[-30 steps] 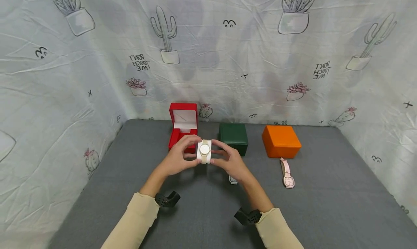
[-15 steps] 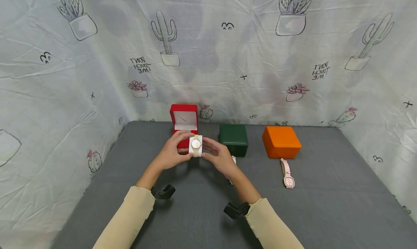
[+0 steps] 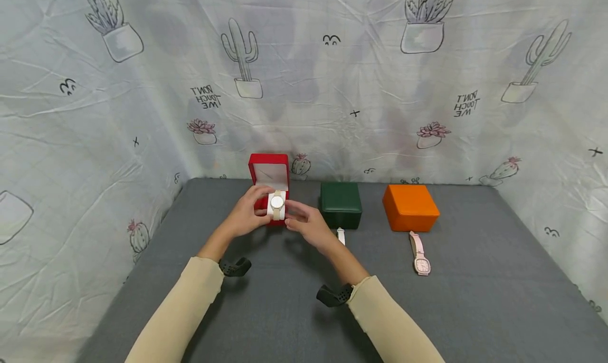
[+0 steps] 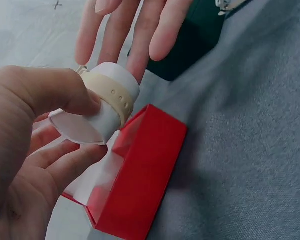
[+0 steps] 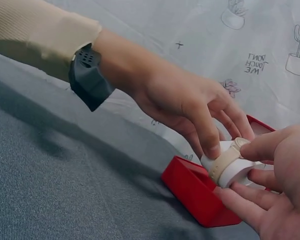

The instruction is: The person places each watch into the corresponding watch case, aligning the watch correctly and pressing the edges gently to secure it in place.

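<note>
A cream-strapped watch (image 3: 277,202) with a pale round dial is wrapped around a white cushion (image 4: 121,78). My left hand (image 3: 244,215) grips the cushion, thumb pressed on its side and fingers beneath. My right hand (image 3: 309,226) is close at the cushion's right end; in the left wrist view its fingers stretch out, some tips passing behind the cushion. Cushion and watch are held over an open red watch box (image 3: 269,165), whose lid stands up with a white lining. The hands hide much of the box's base in the head view.
Right of the red box stand a closed green box (image 3: 340,204) and a closed orange box (image 3: 410,207). A pink watch (image 3: 420,257) lies before the orange one. A white strap (image 3: 341,236) shows beside the right wrist. Patterned cloth (image 3: 304,78) hangs behind.
Both hands have moved left and toward the red box with the cushion and watch. The right hand's thumb has come off the cushion's edge. The boxes stay in place.
</note>
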`<action>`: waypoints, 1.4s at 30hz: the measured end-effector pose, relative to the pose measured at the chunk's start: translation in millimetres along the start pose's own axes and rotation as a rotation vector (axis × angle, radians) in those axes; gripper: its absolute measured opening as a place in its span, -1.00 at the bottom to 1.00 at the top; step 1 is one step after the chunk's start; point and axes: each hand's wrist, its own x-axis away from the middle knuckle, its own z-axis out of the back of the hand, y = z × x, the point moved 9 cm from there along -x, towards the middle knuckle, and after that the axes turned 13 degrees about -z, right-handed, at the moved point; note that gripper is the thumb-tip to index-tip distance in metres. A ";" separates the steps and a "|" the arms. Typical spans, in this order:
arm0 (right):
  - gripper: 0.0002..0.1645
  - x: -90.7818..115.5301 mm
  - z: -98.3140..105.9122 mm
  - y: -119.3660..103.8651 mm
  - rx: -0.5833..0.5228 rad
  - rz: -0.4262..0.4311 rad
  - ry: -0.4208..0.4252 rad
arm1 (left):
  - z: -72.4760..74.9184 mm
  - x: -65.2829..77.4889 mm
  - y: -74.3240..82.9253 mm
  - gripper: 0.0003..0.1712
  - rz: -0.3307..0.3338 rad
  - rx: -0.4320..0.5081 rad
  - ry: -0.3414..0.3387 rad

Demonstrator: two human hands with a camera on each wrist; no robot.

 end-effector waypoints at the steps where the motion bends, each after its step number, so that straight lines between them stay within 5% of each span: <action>1: -0.41 -0.8 -0.7 -0.6 0.016 0.003 0.005 | 0.6 -0.6 -2.3 -0.28 0.007 -0.007 -0.002; 12: -0.40 -13.9 -10.6 0.3 0.087 -0.006 0.016 | 4.7 -1.2 -20.2 -0.26 0.076 -0.007 -0.031; 29: -0.34 -30.7 -22.5 2.6 0.095 -0.036 -0.036 | 11.7 -5.5 -33.5 -0.29 0.057 -0.045 -0.062; 37: -0.37 -27.8 -19.0 3.5 0.149 -0.035 0.034 | 8.5 -5.9 -35.2 -0.31 0.055 -0.089 -0.110; 42: -0.39 -27.4 -18.9 5.1 0.176 -0.025 0.046 | 5.9 -5.7 -38.4 -0.31 0.075 -0.031 -0.115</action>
